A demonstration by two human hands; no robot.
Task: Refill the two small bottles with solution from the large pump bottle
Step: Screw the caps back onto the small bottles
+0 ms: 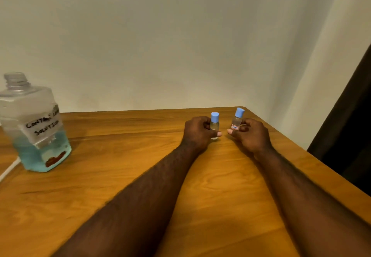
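Observation:
Two small clear bottles with blue caps stand near the far right corner of the wooden table (pixel 124 176). My left hand (pixel 197 132) grips the left small bottle (pixel 214 123), fingers curled round its body. My right hand (pixel 251 135) holds the right small bottle (pixel 236 120), which tilts slightly right and bears a small red-edged label. Both caps are on. The large clear bottle (pixel 34 128) stands at the far left, its neck bare with no pump on it, blue solution filling its lower part, and a handwritten label on its front.
A white cable (pixel 9 169) runs off the table's left edge beside the large bottle. A pale wall rises behind the table. A dark curtain (pixel 349 136) hangs at the right, past the table's right edge.

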